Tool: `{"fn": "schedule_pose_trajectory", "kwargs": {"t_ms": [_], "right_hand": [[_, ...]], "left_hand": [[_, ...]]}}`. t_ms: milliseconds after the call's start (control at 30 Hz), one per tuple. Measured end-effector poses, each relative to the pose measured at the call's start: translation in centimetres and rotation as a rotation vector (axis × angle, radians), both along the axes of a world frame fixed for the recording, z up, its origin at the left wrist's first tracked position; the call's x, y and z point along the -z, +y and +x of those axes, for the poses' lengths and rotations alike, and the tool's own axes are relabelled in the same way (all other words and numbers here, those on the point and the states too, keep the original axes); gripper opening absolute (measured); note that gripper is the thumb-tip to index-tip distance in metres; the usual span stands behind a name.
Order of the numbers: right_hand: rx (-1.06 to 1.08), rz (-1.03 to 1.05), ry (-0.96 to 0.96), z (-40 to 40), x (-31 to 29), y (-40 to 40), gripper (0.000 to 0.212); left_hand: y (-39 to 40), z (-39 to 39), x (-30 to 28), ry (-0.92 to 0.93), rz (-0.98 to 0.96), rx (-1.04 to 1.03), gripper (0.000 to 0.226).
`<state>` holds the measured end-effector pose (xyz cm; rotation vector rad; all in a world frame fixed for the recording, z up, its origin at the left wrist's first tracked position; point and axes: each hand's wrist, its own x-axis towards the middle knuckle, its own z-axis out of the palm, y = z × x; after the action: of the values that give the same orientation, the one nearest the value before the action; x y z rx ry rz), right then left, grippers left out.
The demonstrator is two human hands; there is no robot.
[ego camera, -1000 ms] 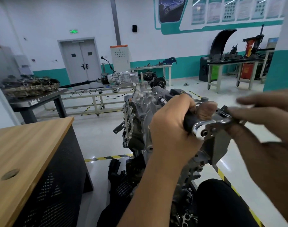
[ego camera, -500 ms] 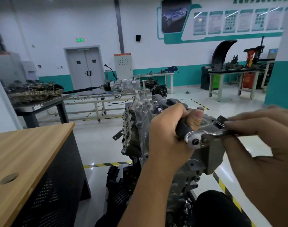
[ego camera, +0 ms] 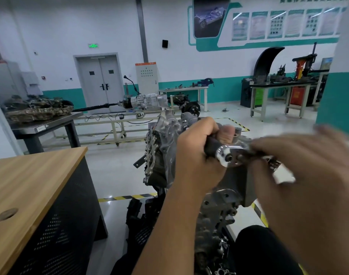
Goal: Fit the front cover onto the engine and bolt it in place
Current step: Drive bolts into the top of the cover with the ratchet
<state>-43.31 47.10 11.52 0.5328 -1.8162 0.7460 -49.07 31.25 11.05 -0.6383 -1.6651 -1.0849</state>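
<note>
left hand [ego camera: 197, 153] fisted round ratchet [ego camera: 225, 152] handle; right hand [ego camera: 300, 165] blurred, grip unreadable, over engine [ego camera: 165, 147]

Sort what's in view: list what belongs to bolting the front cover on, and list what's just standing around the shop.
In use:
- engine
- front cover
- ratchet wrench, black grip held in the left hand
- right hand, blurred, at the wrench's chrome head

Standing around:
- wooden-topped desk
- gearbox with shaft on a frame
- dirty casing on a dark table
- workbenches along the wall
</note>
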Motion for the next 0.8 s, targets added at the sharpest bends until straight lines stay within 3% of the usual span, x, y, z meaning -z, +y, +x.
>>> {"fn": "schedule_pose_trajectory", "kwargs": {"t_ms": [33,67,100,133,167,200,267,333,433,467,533,600,667,733,800], "right_hand": [[-0.068,-0.032,-0.226,-0.2,-0.2,-1.3,0.015],[-0.206,0.066,-0.536,1.6,0.4,-1.0,0.022],[-0.329,0.031,-0.544,1.2,2.3,-0.3,0.026],[-0.368,0.034,-0.525,0.8,3.1,-0.1,0.023],[-0.358,0.224,-0.527,1.5,3.4,-0.6,0.019],[-0.291,0.257,-0.497,1.6,3.1,-1.1,0.018],[-0.180,0.218,-0.251,3.2,2.5,-2.4,0.022],[-0.245,0.256,-0.217,3.7,2.5,-2.6,0.040],[-0.237,0.153,-0.206,1.6,0.5,-3.3,0.036],[-0.254,0.119,-0.203,1.4,0.2,-3.7,0.030],[-0.278,0.063,-0.231,1.3,0.1,-4.1,0.014],[-0.255,0.038,-0.273,1.3,-0.4,-4.3,0.018],[-0.216,0.071,-0.264,1.2,-0.6,-4.6,0.024],[-0.085,0.209,-0.199,1.2,-0.6,-4.7,0.029],[0.007,0.315,-0.135,1.2,-0.7,-4.7,0.029]], "left_hand": [[-0.1,-0.3,0.2,0.010,0.034,0.009,0.040],[-0.1,-0.4,0.4,0.035,0.061,0.005,0.039],[-0.2,-0.4,0.7,0.061,0.094,-0.013,0.039],[-0.1,-0.5,1.1,0.075,0.135,-0.035,0.039],[0.0,-0.5,1.5,0.072,0.189,-0.050,0.039],[0.2,-0.5,1.9,0.060,0.254,-0.060,0.040],[0.6,-0.4,2.2,0.026,0.331,-0.058,0.043],[1.0,-0.2,1.7,-0.068,0.317,0.015,0.046],[1.3,-0.3,0.6,-0.289,0.396,0.194,0.041],[1.2,-0.1,0.6,-0.327,0.366,0.173,0.032],[0.5,0.7,1.2,-0.298,0.224,-0.151,0.009],[-1.2,1.0,2.4,-0.200,0.229,-0.513,0.041],[-3.3,0.5,2.7,-0.295,0.251,-0.626,0.071],[-5.3,-0.6,2.1,-0.540,0.175,-0.454,0.084],[-6.6,-1.7,1.5,-0.632,0.115,-0.280,0.078]]}}
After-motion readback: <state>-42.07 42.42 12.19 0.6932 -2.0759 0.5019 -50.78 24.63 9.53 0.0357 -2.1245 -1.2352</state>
